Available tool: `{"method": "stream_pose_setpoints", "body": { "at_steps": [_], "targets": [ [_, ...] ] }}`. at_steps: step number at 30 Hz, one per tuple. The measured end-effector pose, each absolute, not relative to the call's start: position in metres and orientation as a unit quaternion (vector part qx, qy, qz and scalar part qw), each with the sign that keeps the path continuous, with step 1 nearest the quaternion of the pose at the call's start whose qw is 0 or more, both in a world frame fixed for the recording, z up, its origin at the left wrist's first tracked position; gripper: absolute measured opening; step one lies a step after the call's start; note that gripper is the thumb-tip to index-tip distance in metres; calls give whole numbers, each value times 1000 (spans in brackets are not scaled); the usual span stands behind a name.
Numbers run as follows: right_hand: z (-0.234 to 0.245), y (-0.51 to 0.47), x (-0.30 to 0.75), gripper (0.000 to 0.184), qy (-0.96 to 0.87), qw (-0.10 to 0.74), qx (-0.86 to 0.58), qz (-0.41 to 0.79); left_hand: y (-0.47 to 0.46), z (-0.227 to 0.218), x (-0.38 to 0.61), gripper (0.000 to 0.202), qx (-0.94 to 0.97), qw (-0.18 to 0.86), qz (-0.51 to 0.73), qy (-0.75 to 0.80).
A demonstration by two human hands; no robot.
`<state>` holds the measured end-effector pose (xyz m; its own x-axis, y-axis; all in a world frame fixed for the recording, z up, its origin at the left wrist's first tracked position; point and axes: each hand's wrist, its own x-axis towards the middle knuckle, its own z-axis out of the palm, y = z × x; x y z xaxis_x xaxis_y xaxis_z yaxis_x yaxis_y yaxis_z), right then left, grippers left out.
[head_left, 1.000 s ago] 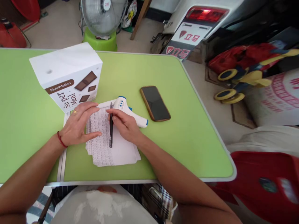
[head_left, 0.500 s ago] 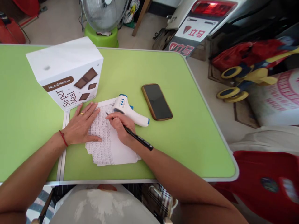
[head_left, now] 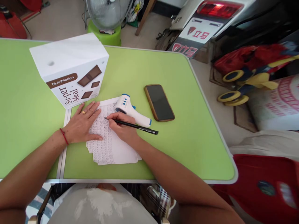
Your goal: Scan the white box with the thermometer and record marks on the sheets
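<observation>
My right hand point(head_left: 122, 127) grips a black pen point(head_left: 137, 126) with its tip on a stack of white sheets point(head_left: 109, 146) covered in fine print. The pen's back end points right, over the green table point(head_left: 140, 68). My left hand point(head_left: 83, 124) lies flat with fingers spread on the left edge of the sheets; it wears a ring, with a red cord on the wrist. A white and blue infrared thermometer point(head_left: 130, 110) lies just behind my right hand, partly on the paper.
A white NutriMotion Super Meal box point(head_left: 70, 68) stands behind my left hand. A phone point(head_left: 159, 102) with a brown case lies face up to the right of the thermometer. Beyond the table are a fan point(head_left: 106, 15), a scooter's rear point(head_left: 205, 21) and a red chair point(head_left: 268, 183).
My right hand turned the pen from lying along the sheets to a writing grip with the tip on the paper. My left hand flattened onto the sheets.
</observation>
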<state>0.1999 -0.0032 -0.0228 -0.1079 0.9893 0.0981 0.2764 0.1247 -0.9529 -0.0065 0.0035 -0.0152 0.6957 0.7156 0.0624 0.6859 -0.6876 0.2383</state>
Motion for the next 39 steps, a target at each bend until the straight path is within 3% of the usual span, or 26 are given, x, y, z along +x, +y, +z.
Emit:
{"method": "stream_pose_setpoints", "body": {
  "at_steps": [7,16,20,39],
  "targets": [
    [-24,-3,200,13,-598,457,-506,422,2,-13,-7,81,914,83,64,392],
    [-29,-2,200,10,-570,490,-506,423,3,-13,-7,82,912,91,65,395],
    [-29,-1,199,2,-595,463,-513,411,3,-13,-7,82,910,106,75,395],
    [-24,-1,201,7,-655,404,-528,359,3,-12,-7,82,911,97,70,395]
  ]
}}
